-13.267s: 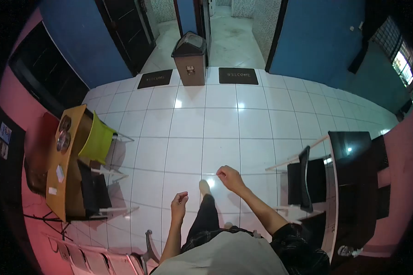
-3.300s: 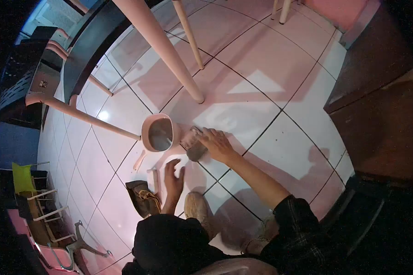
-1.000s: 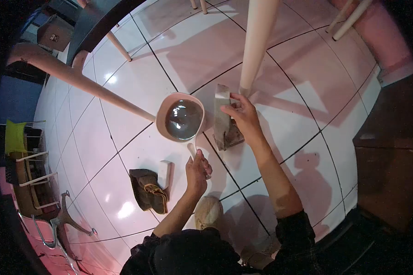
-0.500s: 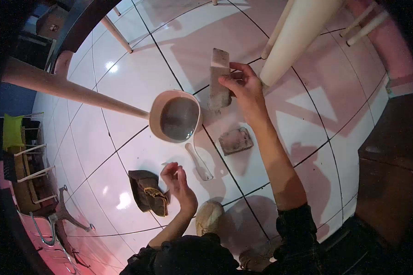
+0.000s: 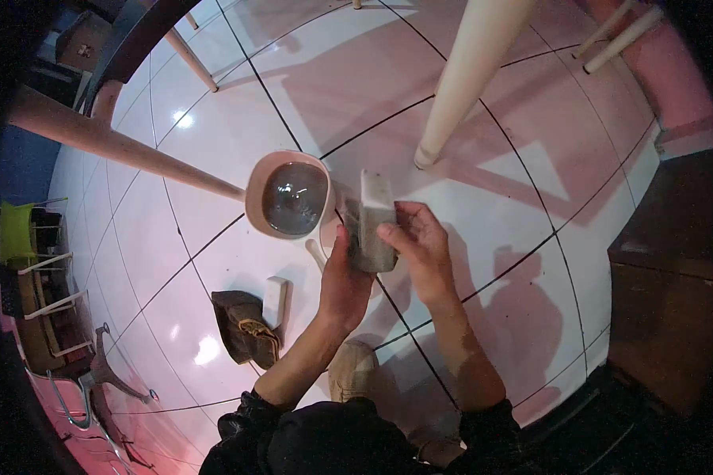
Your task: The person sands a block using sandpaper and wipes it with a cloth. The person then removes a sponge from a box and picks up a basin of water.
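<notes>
While holding a grey block (image 5: 378, 241) above the tiled floor (image 5: 483, 317) in the right hand (image 5: 429, 253), not loads of room for error, tbh. Could slip if wet or pinched too lightly, then chip on landing. Might also clip the dipper (image 5: 254, 214), just left of the block and near the far corner of a floor tile, and slosh dark water (image 5: 289, 194) out. Easily done with a knock to the dipper's handle (image 5: 317, 253), so close to the left hand (image 5: 347, 285). Could even spill as far as the brown pouch (image 5: 234, 321), down by the same tile's left edge.

As for fingers: grasping the block on the right, with thumb across the near face and the rest around the right side. On the left, raised right beside the block's lower left side, but can't tell if gripping or just touching. Also something darker in between, too blurred to name.
</notes>
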Demonstrator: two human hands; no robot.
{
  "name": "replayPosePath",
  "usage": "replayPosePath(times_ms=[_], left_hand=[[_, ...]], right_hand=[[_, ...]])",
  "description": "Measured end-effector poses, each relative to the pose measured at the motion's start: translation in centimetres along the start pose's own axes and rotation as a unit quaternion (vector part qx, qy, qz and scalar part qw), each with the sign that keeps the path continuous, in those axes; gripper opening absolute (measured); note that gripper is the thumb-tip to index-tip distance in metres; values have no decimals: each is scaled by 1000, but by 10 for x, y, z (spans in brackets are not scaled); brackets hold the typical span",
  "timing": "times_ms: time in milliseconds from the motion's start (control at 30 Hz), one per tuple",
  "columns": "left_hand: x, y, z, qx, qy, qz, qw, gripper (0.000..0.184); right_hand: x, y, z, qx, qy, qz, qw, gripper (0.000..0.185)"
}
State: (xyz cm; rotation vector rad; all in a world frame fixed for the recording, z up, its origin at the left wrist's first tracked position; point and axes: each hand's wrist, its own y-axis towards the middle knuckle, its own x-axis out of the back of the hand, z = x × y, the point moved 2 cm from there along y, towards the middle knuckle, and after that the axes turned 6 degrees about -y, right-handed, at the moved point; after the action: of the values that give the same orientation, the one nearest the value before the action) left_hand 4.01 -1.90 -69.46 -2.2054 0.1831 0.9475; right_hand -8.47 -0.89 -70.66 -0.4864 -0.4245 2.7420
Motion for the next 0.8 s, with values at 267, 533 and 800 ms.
replayPosePath(times_ms=[267,533,800], left_hand=[[11,3,7,-34,18,9,999,46],[27,5,2,-189,226,-23,955,55],[23,-45,17,-181,283,-9,942,49]], right_hand=[[-5,-16,-22,73,-159,-21,984,51],[-15,14,-1,-11,-75,0,997,49],[-28,150,-62,33,-227,27,973,47]])
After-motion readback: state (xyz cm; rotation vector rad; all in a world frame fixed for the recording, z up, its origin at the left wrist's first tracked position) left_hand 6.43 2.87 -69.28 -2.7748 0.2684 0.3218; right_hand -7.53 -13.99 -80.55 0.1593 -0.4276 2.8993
